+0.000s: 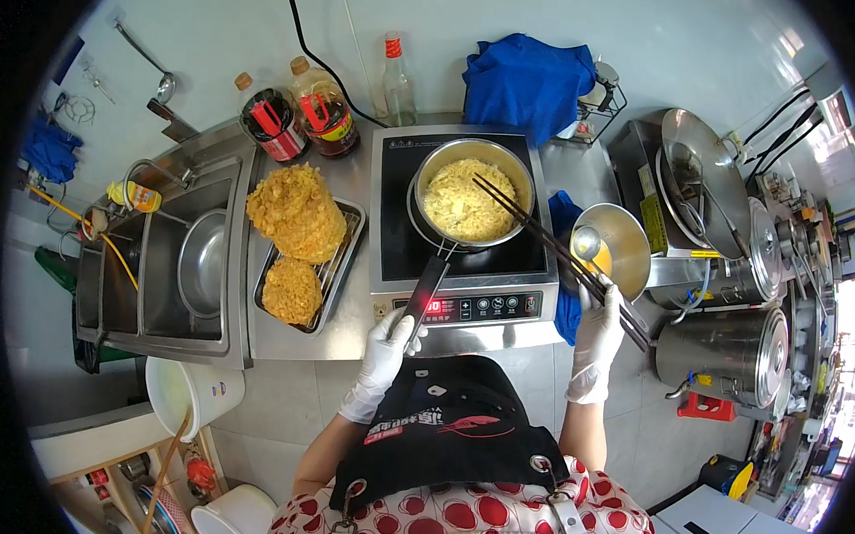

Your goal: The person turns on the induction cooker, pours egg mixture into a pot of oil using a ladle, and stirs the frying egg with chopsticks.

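Observation:
My left hand [384,356], in a white glove, is closed around the black handle of a saucepan [430,288]. The pan rests on an induction cooker [514,270] with a lit red display. Inside it is a pale yellow, crumbly-looking mass of food [467,201], perhaps noodles. Long dark chopsticks [540,231] are gripped in my gloved right hand [596,341], their tips over the food in the pan. Just beyond that hand stands a steel bowl [638,265] holding a ladle [587,242] and some yellow liquid.
Golden, rough-textured cakes [297,215] are piled on a rack tray [345,255] at the left. Behind them stand sauce bottles [331,118] and a clear bottle [397,87]. A sink [233,307] lies further left. A wok [695,145] and a large stockpot [716,357] are at right.

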`<state>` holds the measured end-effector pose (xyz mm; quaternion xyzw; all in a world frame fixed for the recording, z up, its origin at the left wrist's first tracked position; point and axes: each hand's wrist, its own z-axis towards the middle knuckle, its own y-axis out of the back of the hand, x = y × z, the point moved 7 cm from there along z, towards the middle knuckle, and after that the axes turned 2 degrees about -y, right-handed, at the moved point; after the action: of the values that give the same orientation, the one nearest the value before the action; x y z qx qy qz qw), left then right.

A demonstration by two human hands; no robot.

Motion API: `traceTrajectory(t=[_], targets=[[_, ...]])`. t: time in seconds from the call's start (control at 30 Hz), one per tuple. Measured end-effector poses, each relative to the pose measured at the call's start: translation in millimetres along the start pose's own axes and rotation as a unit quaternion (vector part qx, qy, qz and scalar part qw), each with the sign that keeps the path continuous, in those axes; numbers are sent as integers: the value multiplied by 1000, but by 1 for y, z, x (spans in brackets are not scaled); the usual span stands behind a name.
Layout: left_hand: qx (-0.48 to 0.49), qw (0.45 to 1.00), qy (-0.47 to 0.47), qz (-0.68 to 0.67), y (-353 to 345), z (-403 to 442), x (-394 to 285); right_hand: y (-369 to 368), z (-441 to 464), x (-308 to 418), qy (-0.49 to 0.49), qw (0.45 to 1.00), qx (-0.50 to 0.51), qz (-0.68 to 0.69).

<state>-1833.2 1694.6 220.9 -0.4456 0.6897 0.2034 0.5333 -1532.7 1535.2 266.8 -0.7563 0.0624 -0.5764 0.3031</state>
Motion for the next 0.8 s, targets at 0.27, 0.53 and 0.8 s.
traceTrajectory(t=[0.27, 0.53, 0.8], targets=[[-1, 1000, 1, -4, 0, 0, -1, 1, 1, 6, 22, 999, -13, -24], [-7, 1000, -4, -1, 1, 0, 0, -13, 7, 15, -9, 999, 15, -38], [-12, 1000, 1, -1, 1, -1, 0, -43, 21, 19, -35, 995, 51, -79]])
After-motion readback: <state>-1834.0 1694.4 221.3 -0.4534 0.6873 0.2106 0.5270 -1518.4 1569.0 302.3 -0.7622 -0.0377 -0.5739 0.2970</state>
